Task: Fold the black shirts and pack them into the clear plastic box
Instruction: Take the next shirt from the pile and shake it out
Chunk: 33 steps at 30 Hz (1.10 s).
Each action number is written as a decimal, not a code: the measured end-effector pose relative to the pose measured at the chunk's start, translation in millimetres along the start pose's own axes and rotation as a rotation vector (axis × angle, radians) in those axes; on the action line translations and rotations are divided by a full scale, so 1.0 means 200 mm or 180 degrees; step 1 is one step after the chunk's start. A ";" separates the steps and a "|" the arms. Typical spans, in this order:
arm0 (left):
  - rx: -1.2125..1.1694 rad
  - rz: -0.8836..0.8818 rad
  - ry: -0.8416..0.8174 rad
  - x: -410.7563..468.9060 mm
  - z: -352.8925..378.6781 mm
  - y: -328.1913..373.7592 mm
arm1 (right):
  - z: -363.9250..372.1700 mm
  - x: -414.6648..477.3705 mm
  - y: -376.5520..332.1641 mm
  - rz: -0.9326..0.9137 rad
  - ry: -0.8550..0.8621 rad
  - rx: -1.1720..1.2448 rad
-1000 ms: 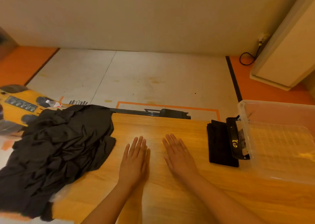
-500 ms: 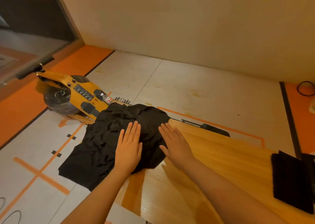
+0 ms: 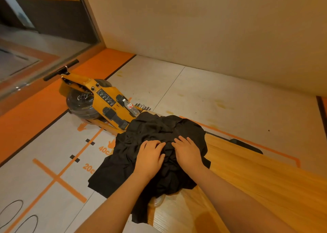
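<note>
The black shirts [image 3: 155, 131] lay in one crumpled heap at the left end of the wooden tabletop [image 3: 265, 183]; the heap's left side spilled over the tabletop's edge and hung above the floor [image 3: 53, 153]. Both arms reached forward into the heap from the near side; the left hand [image 3: 150, 160] sat on the middle of the cloth with its fingers [image 3: 154, 144] bent down into the folds, bunching the fabric; the right hand [image 3: 187, 153] lay just beside it, apart by a narrow ridge of cloth, its fingers [image 3: 184, 139] likewise curled and dug into the shirts. Both hands were closed on fabric rather than lying flat. A scrap of something clear showed under the heap's near edge; what it was could not be told.

Beyond the heap, on the floor, stood a yellow rowing machine [image 3: 104, 98] with a dark round tank at its far end; a water bottle [image 3: 131, 107] lay on its frame, near the top of the heap. The floor was pale, with orange lines and printed numerals to the left; a plain cream wall [image 3: 212, 29] closed the far side.
</note>
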<state>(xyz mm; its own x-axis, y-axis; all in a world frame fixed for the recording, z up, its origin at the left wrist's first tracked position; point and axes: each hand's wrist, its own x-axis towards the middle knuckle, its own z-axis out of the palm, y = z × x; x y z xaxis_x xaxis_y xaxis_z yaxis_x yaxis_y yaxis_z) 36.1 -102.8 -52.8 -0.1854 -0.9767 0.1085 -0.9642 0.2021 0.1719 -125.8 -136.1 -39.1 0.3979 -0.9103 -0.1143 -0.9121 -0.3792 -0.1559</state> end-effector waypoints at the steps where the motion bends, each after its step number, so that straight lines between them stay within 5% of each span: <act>1: -0.0073 0.0031 -0.0006 0.02 0.00 0.00 | -0.01 0.01 -0.01 0.0085 0.0077 0.0110; 7: -0.0626 0.0054 0.0123 0.12 -0.08 0.00 | -0.11 0.00 -0.02 0.0511 0.0564 0.0935; 12: -0.1333 -0.0301 0.0103 0.19 -0.21 0.06 | -0.24 0.02 0.00 0.1032 0.0954 0.2888; 15: -0.1495 -0.0369 -0.0214 0.21 -0.26 0.11 | -0.35 0.01 0.04 0.1127 0.1064 0.3403; 21: -0.1534 -0.0207 0.0069 0.32 -0.43 0.35 | -0.64 -0.15 0.44 0.0797 0.1386 0.2811; 33: -0.1868 0.0645 0.0716 0.49 -0.84 1.16 | -1.21 -0.87 1.22 0.1106 0.2322 0.2529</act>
<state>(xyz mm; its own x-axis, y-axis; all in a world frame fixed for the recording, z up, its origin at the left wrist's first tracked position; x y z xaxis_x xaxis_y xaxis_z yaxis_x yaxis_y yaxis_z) -173.4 -139.7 161.5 -0.2467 -0.8889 0.3859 -0.6391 0.4486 0.6248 -441.1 -110.9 179.5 -0.2545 -0.9239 0.2857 -0.5375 -0.1105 -0.8360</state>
